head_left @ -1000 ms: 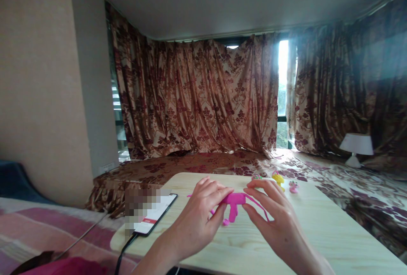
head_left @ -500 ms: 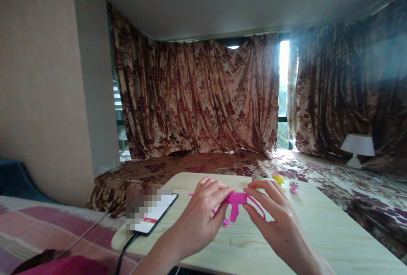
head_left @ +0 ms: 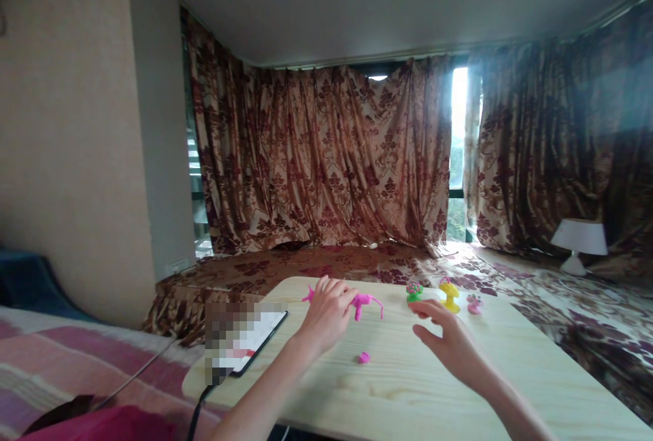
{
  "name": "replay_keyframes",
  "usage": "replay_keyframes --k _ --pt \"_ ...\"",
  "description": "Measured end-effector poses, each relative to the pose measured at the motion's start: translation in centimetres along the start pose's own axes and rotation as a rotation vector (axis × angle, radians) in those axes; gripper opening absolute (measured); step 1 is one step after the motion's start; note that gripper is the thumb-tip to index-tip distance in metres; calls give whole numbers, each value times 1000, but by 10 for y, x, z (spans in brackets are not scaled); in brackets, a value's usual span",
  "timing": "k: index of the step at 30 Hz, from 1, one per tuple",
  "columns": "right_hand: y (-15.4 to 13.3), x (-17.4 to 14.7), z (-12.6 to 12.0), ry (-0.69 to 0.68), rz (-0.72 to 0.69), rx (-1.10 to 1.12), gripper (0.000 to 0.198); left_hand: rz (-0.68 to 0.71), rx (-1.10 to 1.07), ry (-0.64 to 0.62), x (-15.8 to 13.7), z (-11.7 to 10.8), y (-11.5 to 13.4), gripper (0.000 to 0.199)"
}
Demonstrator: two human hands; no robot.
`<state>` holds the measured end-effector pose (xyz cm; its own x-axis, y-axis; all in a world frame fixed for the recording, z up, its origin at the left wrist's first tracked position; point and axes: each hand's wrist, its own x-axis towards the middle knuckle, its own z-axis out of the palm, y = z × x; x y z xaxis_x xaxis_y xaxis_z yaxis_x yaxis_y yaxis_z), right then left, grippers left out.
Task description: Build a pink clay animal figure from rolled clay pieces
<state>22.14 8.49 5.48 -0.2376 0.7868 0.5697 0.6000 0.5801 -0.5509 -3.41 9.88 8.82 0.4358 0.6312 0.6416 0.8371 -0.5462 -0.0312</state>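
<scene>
My left hand (head_left: 329, 308) is closed over the middle of a bright pink modelling-clay figure (head_left: 362, 300). To the right of my fingers show its body, stubby legs and a thin, curling tail-like strand; a spiky pink end sticks out on the left. The part under my fingers is hidden. My right hand (head_left: 441, 332) is over the right of the table, apart from the figure, fingers spread and holding nothing. A small pink clay lump (head_left: 364, 357) lies on the table in front of the figure.
On the pale wooden table (head_left: 408, 393), small clay models stand at the back right: green and pink (head_left: 414, 291), yellow (head_left: 449, 297), and pale pink (head_left: 474, 303). A cabled phone (head_left: 260, 346) lies at the left edge. Behind are curtains (head_left: 326, 162) and a white lamp (head_left: 581, 237).
My right hand has let go of the pink figure and moved right. My left hand has carried the figure farther back and to the left. The pink lump is now uncovered.
</scene>
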Motion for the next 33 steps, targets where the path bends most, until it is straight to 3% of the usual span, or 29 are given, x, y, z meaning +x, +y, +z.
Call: replay_keyframes --k 3,7,16,24,33 --pt "31 4 24 -53 70 -7 24 -16 14 -22 0 29 -12 23" --pt "55 18 58 -137 138 -21 15 -31 19 -47 -6 52 -16 25" --pt "69 41 113 -218 251 -192 27 -85 29 -42 -14 59 -21 28" --pt "66 36 110 -304 280 -307 25 -94 46 -58 -15 65 -20 25" --pt "56 24 101 -276 227 -410 23 -123 52 -59 -28 75 -22 22"
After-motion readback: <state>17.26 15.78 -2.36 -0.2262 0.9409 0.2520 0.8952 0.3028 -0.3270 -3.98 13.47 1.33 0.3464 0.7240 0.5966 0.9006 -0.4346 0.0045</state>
